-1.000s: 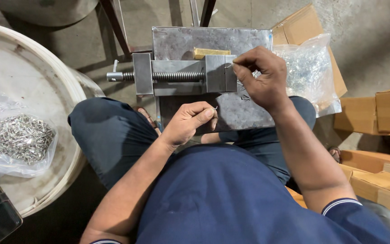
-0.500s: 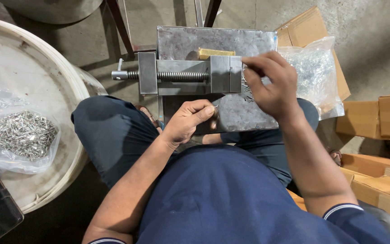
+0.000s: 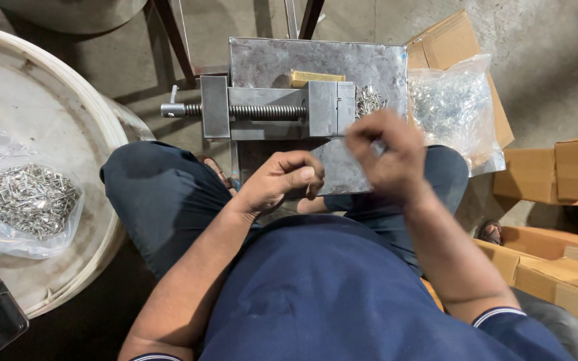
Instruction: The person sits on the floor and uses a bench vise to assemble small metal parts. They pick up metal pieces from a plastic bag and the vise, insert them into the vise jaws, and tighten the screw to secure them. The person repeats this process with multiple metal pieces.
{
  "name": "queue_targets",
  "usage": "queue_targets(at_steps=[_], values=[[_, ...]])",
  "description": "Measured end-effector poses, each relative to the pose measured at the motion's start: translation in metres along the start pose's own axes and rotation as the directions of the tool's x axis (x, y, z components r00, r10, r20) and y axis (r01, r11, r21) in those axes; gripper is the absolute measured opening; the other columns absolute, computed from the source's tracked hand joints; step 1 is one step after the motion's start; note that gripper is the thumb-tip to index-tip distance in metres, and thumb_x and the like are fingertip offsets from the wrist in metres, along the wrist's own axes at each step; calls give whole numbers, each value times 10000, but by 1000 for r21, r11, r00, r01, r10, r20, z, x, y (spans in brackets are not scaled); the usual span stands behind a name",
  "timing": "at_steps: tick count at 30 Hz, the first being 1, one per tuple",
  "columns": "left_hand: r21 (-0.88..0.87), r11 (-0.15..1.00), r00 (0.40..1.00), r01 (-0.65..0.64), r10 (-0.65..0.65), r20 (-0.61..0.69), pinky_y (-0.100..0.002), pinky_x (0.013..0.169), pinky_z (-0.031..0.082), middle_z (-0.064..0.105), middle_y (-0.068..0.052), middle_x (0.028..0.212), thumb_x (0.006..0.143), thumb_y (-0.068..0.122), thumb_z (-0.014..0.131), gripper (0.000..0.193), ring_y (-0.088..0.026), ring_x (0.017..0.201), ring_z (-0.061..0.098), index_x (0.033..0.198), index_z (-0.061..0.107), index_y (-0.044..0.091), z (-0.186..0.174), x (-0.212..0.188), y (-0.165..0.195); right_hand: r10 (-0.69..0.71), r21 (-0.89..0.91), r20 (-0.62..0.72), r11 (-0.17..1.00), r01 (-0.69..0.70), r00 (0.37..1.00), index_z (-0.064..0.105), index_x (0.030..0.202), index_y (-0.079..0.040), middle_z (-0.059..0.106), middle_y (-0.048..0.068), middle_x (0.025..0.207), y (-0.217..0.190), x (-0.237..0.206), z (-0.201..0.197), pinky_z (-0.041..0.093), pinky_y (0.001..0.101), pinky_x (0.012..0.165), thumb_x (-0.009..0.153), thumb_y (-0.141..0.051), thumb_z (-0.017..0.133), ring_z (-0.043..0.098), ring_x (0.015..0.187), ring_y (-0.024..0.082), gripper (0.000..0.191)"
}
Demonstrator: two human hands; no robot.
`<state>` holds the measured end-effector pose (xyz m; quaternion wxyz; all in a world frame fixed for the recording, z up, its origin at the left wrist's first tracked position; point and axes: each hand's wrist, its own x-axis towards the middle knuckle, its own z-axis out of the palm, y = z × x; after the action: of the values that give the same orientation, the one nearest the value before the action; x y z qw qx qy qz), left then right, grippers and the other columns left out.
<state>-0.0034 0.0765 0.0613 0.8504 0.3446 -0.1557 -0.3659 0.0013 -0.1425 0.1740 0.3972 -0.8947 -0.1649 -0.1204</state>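
While your right hand hovers blurred just below the vise, fingers pinched on something too small to tell, the loose metal pieces lie just beyond it at the vise's right end. Your left hand, curled shut, sits farther away, below the vise's screw, which runs left to right.

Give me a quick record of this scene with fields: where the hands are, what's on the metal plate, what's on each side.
left hand: curled at the near edge of the metal plate; contents hidden
right hand: blurred, raised over the plate; fingers pinched, contents unclear
on plate: vise, brass block, loose metal parts
person's right: clear bag of parts on cardboard boxes
person's left: bag of metal pieces on white drum
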Motion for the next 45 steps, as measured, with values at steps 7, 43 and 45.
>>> queue_targets(at_steps=[7, 43, 45], values=[[-94, 995, 995, -27, 18, -99, -301, 821, 516, 649, -25, 931, 1037, 198, 682, 183, -117, 875, 619, 1090, 663, 24, 4, 3, 0, -80, -184, 112, 978, 100, 990, 725, 1043, -30, 704, 90, 973, 19, 50, -11, 556, 314, 719, 1004, -61, 742, 705, 840, 209, 52], [-81, 996, 991, -23, 12, -130, -337, 903, 535, 672, -76, 992, 1052, 183, 686, 244, -159, 933, 621, 1201, 633, -2, 11, -4, 3, 104, -369, 1, 924, -96, 995, 768, 1078, -70, 648, 93, 930, 48, -68, -9, 534, 378, 726, 931, -43, 776, 669, 833, 278, 150], [-84, 996, 991, -20, 8, -134, -337, 900, 535, 673, -76, 990, 1051, 180, 684, 243, -159, 929, 622, 1203, 631, -2, 10, -4, 2, 77, -407, 13, 911, -65, 997, 778, 1068, -81, 640, 89, 914, 44, -70, -3, 528, 388, 719, 913, -58, 787, 660, 830, 280, 157]])
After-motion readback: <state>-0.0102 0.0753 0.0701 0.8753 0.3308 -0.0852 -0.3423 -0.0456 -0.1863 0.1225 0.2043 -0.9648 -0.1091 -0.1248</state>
